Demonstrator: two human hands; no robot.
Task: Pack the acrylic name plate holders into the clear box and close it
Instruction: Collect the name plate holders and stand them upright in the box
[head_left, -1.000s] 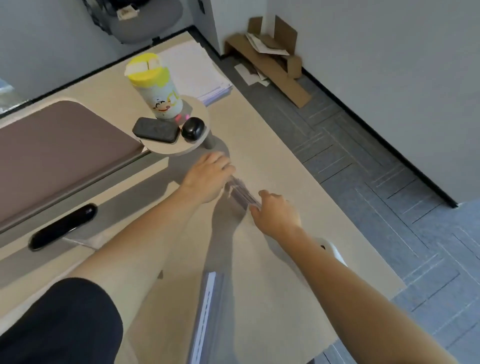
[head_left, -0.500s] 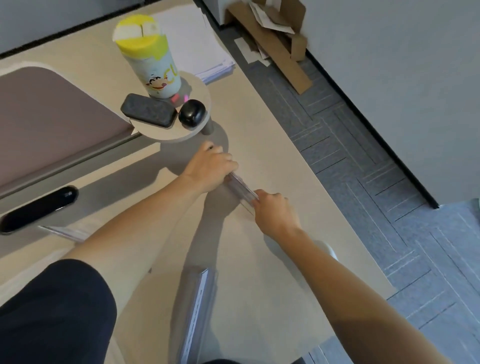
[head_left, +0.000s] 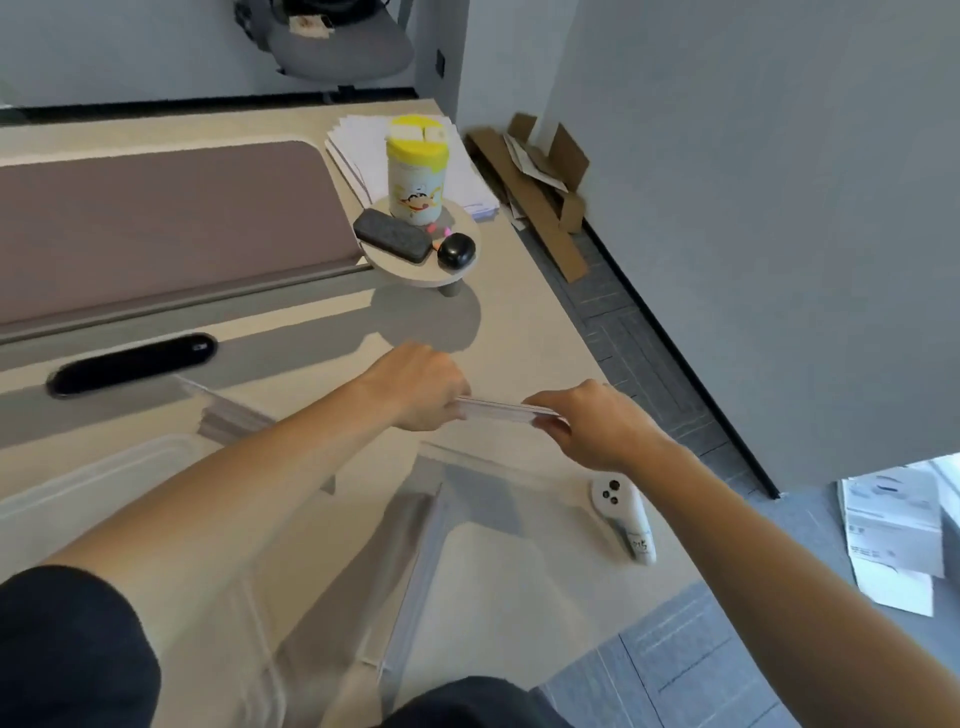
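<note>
Over a beige table (head_left: 524, 322), near its right edge, the left hand (head_left: 421, 387) and right hand (head_left: 592, 423) pinch opposite ends of a thin stack of acrylic name plate holders (head_left: 501, 409), fingers closed on it; it looks stiff, light and slippery, best held by the ends.

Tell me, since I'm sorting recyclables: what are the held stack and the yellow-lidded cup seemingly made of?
The thin clear stack of plates between both hands looks like glossy acrylic: see-through, pale edges. The yellow-lidded cartoon cup looks like smooth plastic, though that is uncertain.

Yellow-lidded cartoon-print cup (head_left: 414, 174), beige desk (head_left: 524, 322)
</note>
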